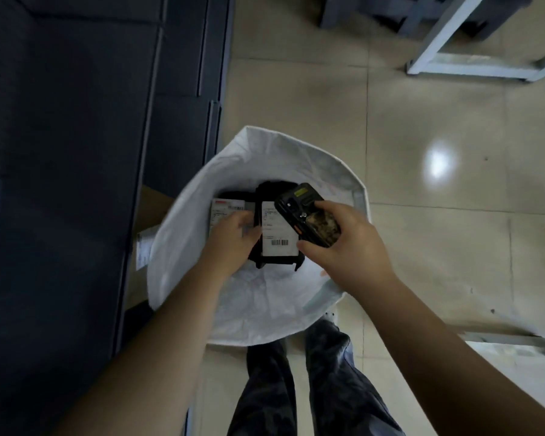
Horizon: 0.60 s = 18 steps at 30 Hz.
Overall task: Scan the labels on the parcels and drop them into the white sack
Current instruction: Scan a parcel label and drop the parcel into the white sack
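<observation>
A white sack (258, 303) stands open on the floor in front of my legs. Over its mouth my left hand (233, 240) grips a black parcel (277, 259) by its left edge; a white label with a barcode (279, 234) faces up. My right hand (343, 243) holds a black handheld scanner (302, 212) just above the label's upper right corner. A second black parcel with a white label (227, 209) lies inside the sack, partly hidden behind my left hand.
A dark conveyor or bench (76, 152) runs along the left. A cardboard box (153, 209) with a label sits between it and the sack. A white metal frame (472, 64) stands at the far right on the tiled floor. Another white surface (523, 366) lies at lower right.
</observation>
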Each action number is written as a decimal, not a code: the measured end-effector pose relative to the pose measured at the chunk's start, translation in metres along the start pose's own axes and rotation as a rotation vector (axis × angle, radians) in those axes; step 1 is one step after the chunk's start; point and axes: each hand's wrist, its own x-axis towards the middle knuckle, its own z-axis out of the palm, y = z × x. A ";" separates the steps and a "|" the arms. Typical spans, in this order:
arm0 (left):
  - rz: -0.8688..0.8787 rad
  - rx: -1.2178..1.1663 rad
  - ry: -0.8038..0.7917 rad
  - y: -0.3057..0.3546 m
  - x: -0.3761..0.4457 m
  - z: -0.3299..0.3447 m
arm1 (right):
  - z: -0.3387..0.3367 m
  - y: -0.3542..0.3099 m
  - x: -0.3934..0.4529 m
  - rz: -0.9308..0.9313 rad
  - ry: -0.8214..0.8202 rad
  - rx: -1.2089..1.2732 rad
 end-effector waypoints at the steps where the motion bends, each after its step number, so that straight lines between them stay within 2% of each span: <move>1: 0.039 0.024 0.031 0.009 -0.018 -0.013 | -0.006 -0.008 -0.007 -0.013 0.001 0.002; 10: 0.357 0.058 0.370 0.122 -0.184 -0.141 | -0.111 -0.129 -0.076 -0.294 0.067 -0.003; 15: 0.445 0.123 0.552 0.166 -0.284 -0.187 | -0.177 -0.192 -0.121 -0.535 0.136 0.062; 18: 0.438 0.130 0.685 0.177 -0.347 -0.189 | -0.197 -0.211 -0.150 -0.685 0.098 0.050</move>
